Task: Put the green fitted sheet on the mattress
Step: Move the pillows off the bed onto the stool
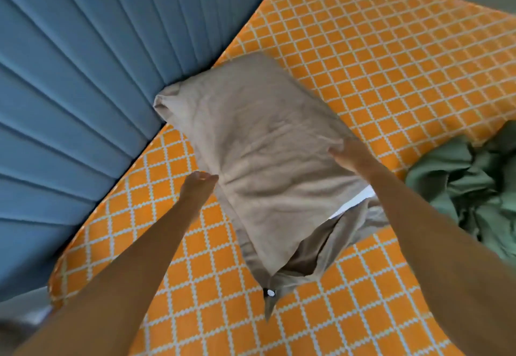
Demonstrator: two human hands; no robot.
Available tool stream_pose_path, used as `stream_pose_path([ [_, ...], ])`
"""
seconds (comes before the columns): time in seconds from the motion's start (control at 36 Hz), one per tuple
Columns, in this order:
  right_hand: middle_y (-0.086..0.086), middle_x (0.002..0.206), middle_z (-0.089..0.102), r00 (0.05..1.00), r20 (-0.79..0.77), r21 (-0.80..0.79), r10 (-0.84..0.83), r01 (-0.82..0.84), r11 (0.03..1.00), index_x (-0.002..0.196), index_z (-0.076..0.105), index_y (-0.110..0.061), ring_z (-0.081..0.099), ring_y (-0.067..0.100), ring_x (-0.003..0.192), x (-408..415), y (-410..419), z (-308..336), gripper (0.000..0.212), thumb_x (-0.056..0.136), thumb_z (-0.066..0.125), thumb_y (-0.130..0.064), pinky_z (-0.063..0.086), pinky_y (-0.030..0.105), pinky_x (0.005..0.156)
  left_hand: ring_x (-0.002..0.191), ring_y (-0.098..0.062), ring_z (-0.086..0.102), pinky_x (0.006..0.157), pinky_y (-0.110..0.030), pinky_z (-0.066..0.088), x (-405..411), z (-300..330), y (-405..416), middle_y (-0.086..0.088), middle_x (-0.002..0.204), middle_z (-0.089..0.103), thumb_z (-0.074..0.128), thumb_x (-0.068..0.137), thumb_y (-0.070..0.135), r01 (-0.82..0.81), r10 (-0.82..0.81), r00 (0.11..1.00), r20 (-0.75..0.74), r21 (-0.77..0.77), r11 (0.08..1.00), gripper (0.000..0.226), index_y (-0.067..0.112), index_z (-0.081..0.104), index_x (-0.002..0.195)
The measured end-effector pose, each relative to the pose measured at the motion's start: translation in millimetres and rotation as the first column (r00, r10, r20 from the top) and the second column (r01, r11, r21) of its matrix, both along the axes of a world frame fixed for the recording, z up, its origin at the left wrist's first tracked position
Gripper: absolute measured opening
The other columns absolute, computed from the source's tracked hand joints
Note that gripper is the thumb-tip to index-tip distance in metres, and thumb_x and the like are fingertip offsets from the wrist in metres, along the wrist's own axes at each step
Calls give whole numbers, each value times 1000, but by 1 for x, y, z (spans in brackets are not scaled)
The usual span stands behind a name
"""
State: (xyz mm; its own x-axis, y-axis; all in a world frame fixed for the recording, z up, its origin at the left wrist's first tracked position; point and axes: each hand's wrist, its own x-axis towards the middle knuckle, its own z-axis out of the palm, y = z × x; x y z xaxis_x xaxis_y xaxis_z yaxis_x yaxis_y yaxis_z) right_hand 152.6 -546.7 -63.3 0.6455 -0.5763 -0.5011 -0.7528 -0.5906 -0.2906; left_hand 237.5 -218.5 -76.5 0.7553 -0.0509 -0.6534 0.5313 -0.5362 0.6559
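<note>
The green fitted sheet [472, 188] lies bunched at my right on the mattress [391, 62], which wears an orange checked cover; none of it is spread, so everything remains. My right hand [346, 154] grips the beige pillow [259, 143] by its edge, while my left hand [199, 184] hovers beside it, fingers relaxed.
</note>
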Motion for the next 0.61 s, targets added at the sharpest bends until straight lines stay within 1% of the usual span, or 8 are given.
stream_pose_path([
  [0.06, 22, 145, 38, 1000, -3, 10, -26, 26, 1000, 140, 39, 0, 43, 35, 129, 6, -12, -13, 63, 92, 55, -38, 38, 39, 105, 106, -38, 61, 82, -44, 48, 4, -19, -12, -24, 107, 63, 72, 75, 38, -9, 9, 1000, -29, 18, 1000, 44, 8, 61, 105],
  [0.11, 24, 144, 38, 999, -28, 20, -41, 42, 999, 139, 38, 3, 40, 37, 130, 11, -20, -27, 63, 95, 52, -39, 36, 40, 106, 98, -36, 61, 83, -41, 50, 0, -29, -24, -22, 113, 60, 66, 86, 38, -34, 35, 996, -78, 19, 999, 54, 4, 52, 125],
  [0.19, 23, 149, 31, 995, -64, 75, -74, 79, 994, 143, 32, 1, 32, 36, 136, 24, -33, -46, 71, 96, 45, -50, 28, 42, 113, 66, -21, 48, 60, -27, 38, 0, -43, -39, -7, 86, 53, 62, 87, 47, -67, 61, 980, -192, -28, 997, 40, 13, 55, 107],
  [0.28, 18, 156, 20, 988, -133, 55, -82, 90, 994, 149, 21, -2, 27, 34, 141, 40, -41, -59, 94, 87, 41, -69, 24, 40, 115, 80, -24, 59, 56, -24, 40, 3, -57, -48, -5, 97, 63, 67, 67, 67, -108, 100, 976, -195, -31, 994, 66, 14, 57, 106],
  [0.36, 16, 157, 18, 979, -198, 49, -45, 56, 997, 151, 19, -4, 29, 35, 140, 53, -47, -79, 115, 72, 36, -86, 26, 41, 114, 103, -24, 62, 70, -32, 50, 12, -82, -51, 1, 114, 65, 61, 38, 81, -124, 124, 988, -91, 12, 992, 103, 21, 56, 121],
  [0.44, 14, 159, 9, 977, -212, -3, -22, 22, 1000, 151, 17, -6, 19, 38, 142, 55, -44, -105, 121, 66, 38, -90, 21, 50, 115, 101, -22, 64, 90, -41, 52, 17, -101, -57, 0, 109, 69, 72, 59, 67, -116, 117, 992, -53, 20, 993, 68, 20, 62, 106],
  [0.53, 19, 157, 8, 984, -166, -79, -60, 47, 996, 150, 15, -3, 16, 41, 142, 57, -38, -116, 112, 75, 48, -79, 17, 54, 115, 111, -24, 61, 97, -39, 49, 27, -125, -62, -8, 113, 69, 68, 47, 73, -109, 108, 994, 27, 59, 992, 84, 14, 71, 107],
  [0.61, 20, 155, 20, 987, -144, -25, -68, 65, 998, 148, 22, 0, 22, 39, 141, 61, -39, -116, 122, 65, 48, -86, 21, 53, 114, 115, -24, 59, 101, -34, 46, 35, -147, -61, -13, 115, 68, 69, 47, 68, -102, 98, 993, 63, 56, 993, 83, 11, 72, 107],
])
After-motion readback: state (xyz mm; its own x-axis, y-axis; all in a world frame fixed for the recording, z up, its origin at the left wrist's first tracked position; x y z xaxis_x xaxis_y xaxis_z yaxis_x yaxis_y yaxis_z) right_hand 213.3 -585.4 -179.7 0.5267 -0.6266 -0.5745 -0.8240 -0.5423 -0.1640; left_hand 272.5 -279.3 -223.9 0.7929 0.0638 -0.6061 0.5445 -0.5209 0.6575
